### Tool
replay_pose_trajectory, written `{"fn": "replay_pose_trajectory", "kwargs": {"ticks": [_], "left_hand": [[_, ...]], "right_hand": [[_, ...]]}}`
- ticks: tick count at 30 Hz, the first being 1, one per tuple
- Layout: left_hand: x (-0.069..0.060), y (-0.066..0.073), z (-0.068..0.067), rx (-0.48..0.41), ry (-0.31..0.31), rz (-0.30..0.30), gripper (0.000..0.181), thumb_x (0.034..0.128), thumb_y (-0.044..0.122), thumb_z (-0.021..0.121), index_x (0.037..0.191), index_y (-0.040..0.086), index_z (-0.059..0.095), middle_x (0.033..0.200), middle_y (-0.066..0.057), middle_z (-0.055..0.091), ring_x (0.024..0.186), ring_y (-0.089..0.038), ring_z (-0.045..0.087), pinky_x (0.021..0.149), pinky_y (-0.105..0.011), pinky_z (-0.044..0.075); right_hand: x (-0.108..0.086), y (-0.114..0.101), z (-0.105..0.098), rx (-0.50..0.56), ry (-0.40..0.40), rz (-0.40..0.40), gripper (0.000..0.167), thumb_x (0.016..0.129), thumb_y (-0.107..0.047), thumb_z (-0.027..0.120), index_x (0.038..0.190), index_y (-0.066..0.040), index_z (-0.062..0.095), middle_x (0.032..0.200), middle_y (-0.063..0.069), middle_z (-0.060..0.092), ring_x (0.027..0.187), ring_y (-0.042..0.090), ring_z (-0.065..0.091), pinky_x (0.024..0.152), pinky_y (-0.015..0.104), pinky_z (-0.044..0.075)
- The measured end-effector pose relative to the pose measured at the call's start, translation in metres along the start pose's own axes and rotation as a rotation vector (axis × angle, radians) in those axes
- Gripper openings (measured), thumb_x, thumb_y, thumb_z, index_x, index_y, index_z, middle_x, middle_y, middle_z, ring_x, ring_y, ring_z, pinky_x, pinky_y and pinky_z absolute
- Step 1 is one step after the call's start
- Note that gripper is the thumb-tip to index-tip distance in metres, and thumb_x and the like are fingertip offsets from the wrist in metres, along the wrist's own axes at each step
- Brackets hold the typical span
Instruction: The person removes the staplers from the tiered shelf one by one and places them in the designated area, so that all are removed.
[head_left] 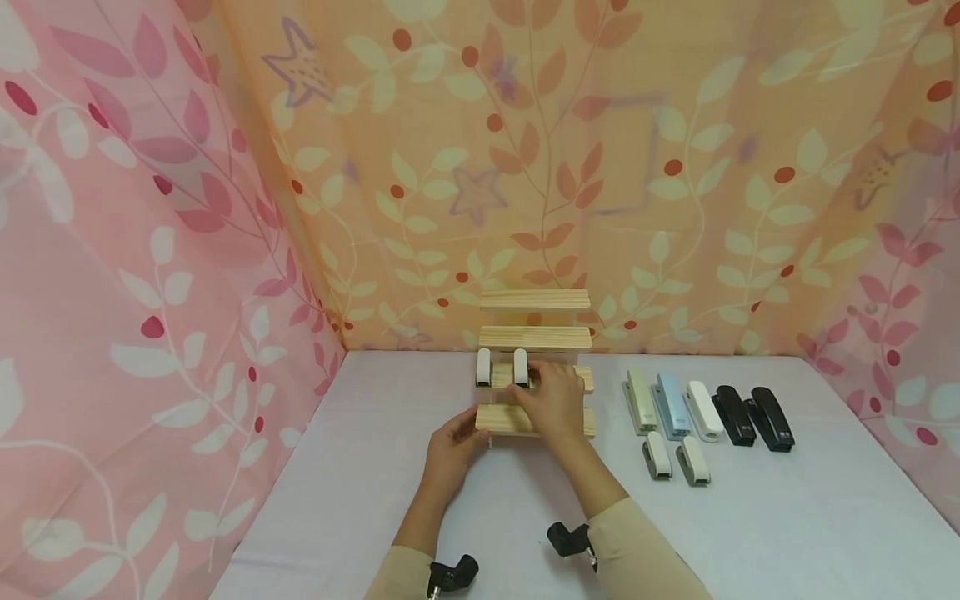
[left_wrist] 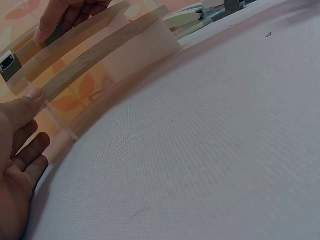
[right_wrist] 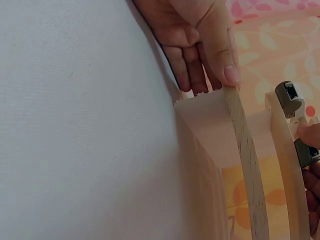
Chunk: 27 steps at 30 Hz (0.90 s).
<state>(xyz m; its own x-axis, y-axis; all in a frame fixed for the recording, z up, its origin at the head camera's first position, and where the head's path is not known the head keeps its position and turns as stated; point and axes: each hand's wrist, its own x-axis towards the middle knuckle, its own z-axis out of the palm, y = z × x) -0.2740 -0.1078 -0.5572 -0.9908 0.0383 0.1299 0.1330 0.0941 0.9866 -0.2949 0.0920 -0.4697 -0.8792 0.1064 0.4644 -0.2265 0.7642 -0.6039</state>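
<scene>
A tiered rack has pale wooden shelves (head_left: 501,418) and clear side supports (left_wrist: 62,122). My left hand (head_left: 450,454) holds the left end of its lowest shelf, thumb on the board (right_wrist: 245,145) and fingers by the clear side. On the shelf above, a small white stapler (head_left: 483,367) stands upright at the left. Beside it is a second small white stapler (head_left: 521,367), which my right hand (head_left: 553,404) pinches between thumb and fingers. In the right wrist view its dark underside (right_wrist: 306,152) shows by the thumb; the fingers are partly cut off.
Right of the rack lie a green stapler (head_left: 640,402), a blue stapler (head_left: 672,406), a white stapler (head_left: 704,411) and two black staplers (head_left: 735,415). Two small white staplers (head_left: 657,456) lie in front. Patterned curtains (head_left: 420,167) surround the white table (head_left: 337,467).
</scene>
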Motion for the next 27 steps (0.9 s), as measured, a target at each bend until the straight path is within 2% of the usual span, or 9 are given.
{"fn": "replay_pose_trajectory", "kwargs": {"ticks": [9, 15, 23, 27], "left_hand": [[-0.001, 0.001, 0.000, -0.001, 0.003, -0.010, 0.059, 0.0870, 0.028, 0.083, 0.141, 0.014, 0.063, 0.137, -0.006, 0.066, 0.126, -0.023, 0.063, 0.101, -0.023, 0.054], [0.000, 0.000, 0.001, -0.001, 0.005, -0.008, 0.059, 0.0871, 0.027, 0.083, 0.140, 0.013, 0.063, 0.137, -0.005, 0.067, 0.125, -0.022, 0.063, 0.101, -0.023, 0.054], [0.001, 0.000, 0.001, -0.012, 0.005, -0.013, 0.059, 0.0868, 0.026, 0.083, 0.141, 0.012, 0.062, 0.137, -0.005, 0.066, 0.127, -0.022, 0.062, 0.101, -0.022, 0.053], [0.000, 0.004, 0.002, -0.014, 0.007, -0.012, 0.057, 0.0894, 0.019, 0.081, 0.141, 0.007, 0.060, 0.138, -0.011, 0.065, 0.127, -0.027, 0.062, 0.101, -0.023, 0.053]], "right_hand": [[0.000, 0.004, -0.006, 0.025, 0.012, -0.036, 0.041, 0.081, -0.028, 0.087, 0.114, -0.007, 0.075, 0.110, 0.008, 0.076, 0.108, 0.033, 0.060, 0.095, 0.051, 0.043], [0.000, 0.007, -0.011, 0.022, 0.002, -0.030, 0.038, 0.080, -0.025, 0.086, 0.113, -0.008, 0.075, 0.110, 0.008, 0.076, 0.107, 0.032, 0.061, 0.096, 0.050, 0.043], [-0.003, 0.007, -0.022, 0.093, 0.018, -0.010, 0.033, 0.080, -0.020, 0.083, 0.110, -0.009, 0.077, 0.103, 0.007, 0.077, 0.101, 0.029, 0.060, 0.094, 0.046, 0.045], [-0.003, 0.006, -0.031, 0.137, 0.047, -0.027, 0.033, 0.079, -0.019, 0.084, 0.110, -0.008, 0.078, 0.100, 0.007, 0.077, 0.095, 0.029, 0.060, 0.088, 0.043, 0.047]]}}
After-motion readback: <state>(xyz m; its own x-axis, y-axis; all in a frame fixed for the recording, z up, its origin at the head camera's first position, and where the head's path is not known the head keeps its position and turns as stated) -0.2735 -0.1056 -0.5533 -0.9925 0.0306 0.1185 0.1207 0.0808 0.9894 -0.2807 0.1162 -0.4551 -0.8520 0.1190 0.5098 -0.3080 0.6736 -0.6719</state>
